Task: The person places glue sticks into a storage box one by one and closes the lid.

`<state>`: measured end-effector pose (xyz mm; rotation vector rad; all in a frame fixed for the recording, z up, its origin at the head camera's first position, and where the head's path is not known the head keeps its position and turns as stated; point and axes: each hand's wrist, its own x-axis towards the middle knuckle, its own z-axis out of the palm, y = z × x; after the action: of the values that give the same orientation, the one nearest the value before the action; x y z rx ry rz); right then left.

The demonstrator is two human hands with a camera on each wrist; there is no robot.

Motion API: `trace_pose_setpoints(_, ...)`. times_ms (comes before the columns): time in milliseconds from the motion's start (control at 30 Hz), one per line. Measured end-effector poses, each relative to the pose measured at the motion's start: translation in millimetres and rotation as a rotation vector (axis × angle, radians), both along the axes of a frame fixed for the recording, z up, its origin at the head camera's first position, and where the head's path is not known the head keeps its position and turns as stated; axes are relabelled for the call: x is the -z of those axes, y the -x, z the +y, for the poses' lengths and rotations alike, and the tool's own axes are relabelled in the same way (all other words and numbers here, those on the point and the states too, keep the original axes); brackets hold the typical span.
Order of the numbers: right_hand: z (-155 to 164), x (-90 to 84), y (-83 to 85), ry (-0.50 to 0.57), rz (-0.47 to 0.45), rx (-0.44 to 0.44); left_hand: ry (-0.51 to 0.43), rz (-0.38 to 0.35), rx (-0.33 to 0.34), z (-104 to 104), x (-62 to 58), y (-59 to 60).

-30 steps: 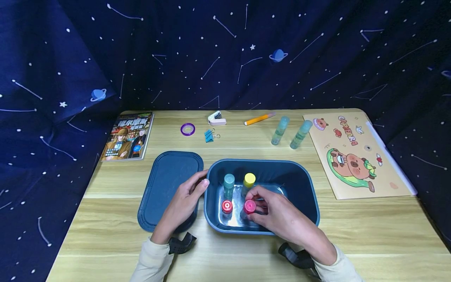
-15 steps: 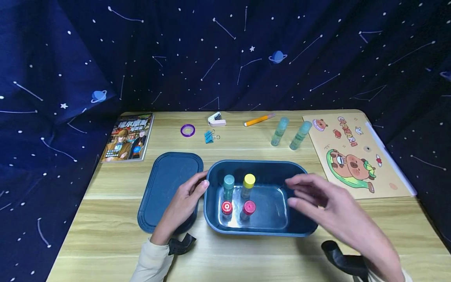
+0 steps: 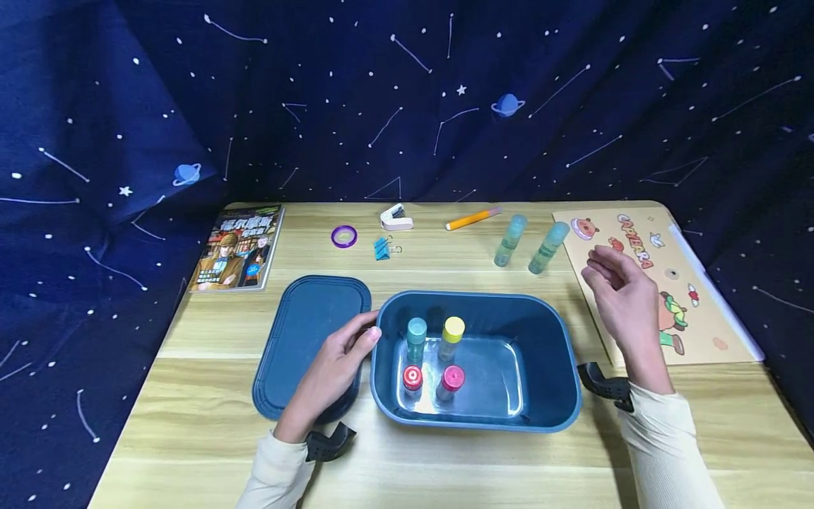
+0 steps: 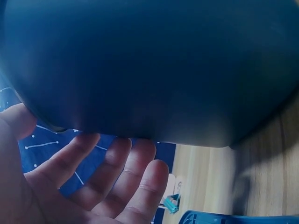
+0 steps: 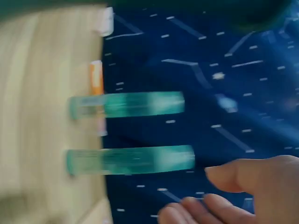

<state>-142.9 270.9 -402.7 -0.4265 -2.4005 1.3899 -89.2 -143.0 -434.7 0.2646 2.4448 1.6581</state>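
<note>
Four small capped bottles stand upright in the left half of the dark blue oval plastic tub (image 3: 547, 353), at lower centre of the head view: a teal-capped bottle (image 3: 416, 338) and a yellow-capped bottle (image 3: 452, 336) behind, a red-capped bottle (image 3: 412, 382) and a pink-capped bottle (image 3: 450, 382) in front, set close together in a square. The right half of the tub shows bare floor.

Two pale green translucent bottles stand on the light wooden table (image 3: 216, 396) above and to the right of the tub, well apart from it: the left green bottle (image 3: 511, 240) and the right green bottle (image 3: 548, 247), close to each other. By this layout, four bottles look packed and these two look left to go in.

The right hand (image 3: 626, 300) hangs in the air at right of centre, over the edge of the tan cartoon-printed folder (image 3: 699, 311), near the right green bottle but touching nothing; its fingers are loosely bent and hold nothing. In the right wrist view both green bottles (image 5: 131, 161) show blurred beyond the fingertips (image 5: 219, 177).

The left hand (image 3: 331, 375) rests with relaxed, fairly straight fingers against the tub's left wall, lying over the flat dark blue lid (image 3: 299, 332) beside it. The lid is off.
</note>
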Motion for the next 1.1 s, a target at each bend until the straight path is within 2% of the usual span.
trace_pose_setpoints(133,0.6,17.7,29.3,0.049,0.017,-0.02,-0.015,-0.008,0.001,0.0,-0.2,0.2)
trace_pose_setpoints(267,-1.6,25.8,50.0,0.07,0.042,-0.071,-0.021,-0.011,0.005,-0.1,-0.2,-0.2)
trace_pose_setpoints(400,-3.9,29.0,60.6,0.071,0.052,-0.098,-0.019,-0.019,0.01,0.0,-0.2,-0.2)
trace_pose_setpoints(567,-6.0,30.0,66.7,0.029,0.052,-0.091,-0.026,-0.015,0.006,-0.3,-1.0,-0.2)
trace_pose_setpoints(700,-5.4,27.0,64.9,-0.012,0.043,-0.085,-0.03,0.015,-0.012,0.7,-1.2,-0.2)
trace_pose_setpoints(833,-4.3,16.7,56.4,-0.043,0.053,-0.082,-0.048,0.043,-0.025,1.4,-1.3,-0.2)
trace_pose_setpoints(967,-3.2,-4.4,42.5,-0.051,0.09,-0.083,-0.071,0.051,-0.027,1.5,-2.3,-0.3)
trace_pose_setpoints(1100,-4.0,-35.9,23.8,-0.041,0.147,-0.113,-0.08,0.057,-0.028,0.6,-3.1,-0.5)
